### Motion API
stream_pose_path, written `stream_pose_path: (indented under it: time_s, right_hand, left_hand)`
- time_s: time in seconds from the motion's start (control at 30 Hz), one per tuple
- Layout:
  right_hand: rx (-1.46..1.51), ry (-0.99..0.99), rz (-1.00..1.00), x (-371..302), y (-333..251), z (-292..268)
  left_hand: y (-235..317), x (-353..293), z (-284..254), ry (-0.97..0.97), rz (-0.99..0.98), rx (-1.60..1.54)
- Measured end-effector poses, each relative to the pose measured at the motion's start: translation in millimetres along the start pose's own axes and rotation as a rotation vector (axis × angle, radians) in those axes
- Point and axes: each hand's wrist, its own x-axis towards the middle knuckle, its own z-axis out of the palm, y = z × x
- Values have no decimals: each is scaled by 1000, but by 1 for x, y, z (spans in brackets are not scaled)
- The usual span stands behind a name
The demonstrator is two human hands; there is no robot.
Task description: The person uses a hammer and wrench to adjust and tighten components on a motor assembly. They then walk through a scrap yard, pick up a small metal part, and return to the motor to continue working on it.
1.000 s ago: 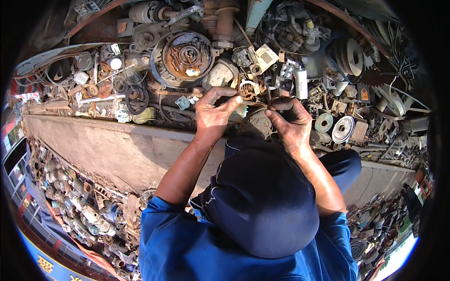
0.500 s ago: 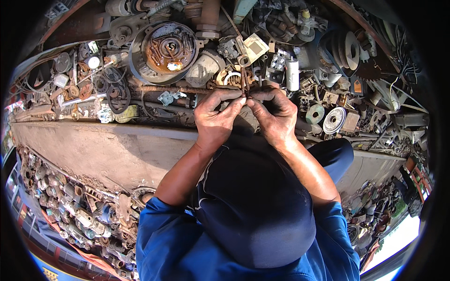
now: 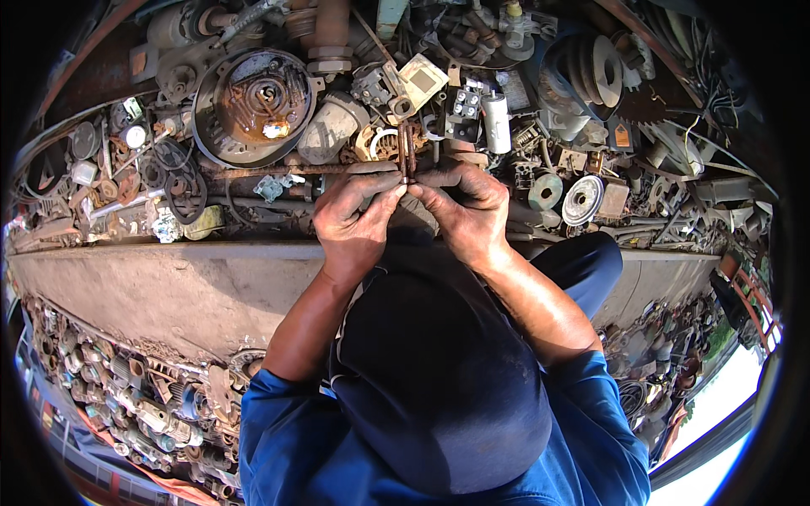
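Observation:
Between the fingertips of both hands stands a slim rusty two-pronged metal piece [image 3: 407,150], its two narrow legs side by side and pointing away from me. My left hand [image 3: 356,209] pinches its near end between thumb and forefinger. From the other side my right hand [image 3: 466,209] does the same, with the thumbs almost touching. The fingers hide the piece's lowest part, and its exact kind cannot be made out. Just beyond it lie a pale ring [image 3: 384,143] and a square cream-coloured part [image 3: 423,81].
A round metal housing [image 3: 205,114] with brown oily liquid stands to the left. A white cylinder [image 3: 496,122], a pale disc [image 3: 582,201] and a stepped pulley [image 3: 606,72] lie rightward. A long board edge [image 3: 152,274] crosses in front; more piled metal parts [image 3: 126,379] fill the lower left.
The view has shifted, so the hands and the scrap appear further left. The two legs of the metal piece show more clearly apart now; both hands keep their pinch on it.

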Motion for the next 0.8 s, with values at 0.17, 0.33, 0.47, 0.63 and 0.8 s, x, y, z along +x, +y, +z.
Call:
stream_pose_path:
  time_s: [0.17, 0.33, 0.47, 0.63, 0.8]
  right_hand:
    - [53, 24, 49, -2, -4, 2]
    - [-23, 33, 46, -2, -1, 0]
    - [-71, 33, -6, -1, 1, -1]
    - [-48, 51, -40, -1, 2, 0]
    - [0, 69, -83, -1, 5, -2]
  left_hand:
    - [0, -1, 1, 7, -7, -12]
    - [1, -1, 3, 22, 3, 10]
    - [1, -1, 5, 37, -1, 12]
    - [2, -3, 7, 49, -22, 44]
    - [0, -4, 10, 52, -2, 44]
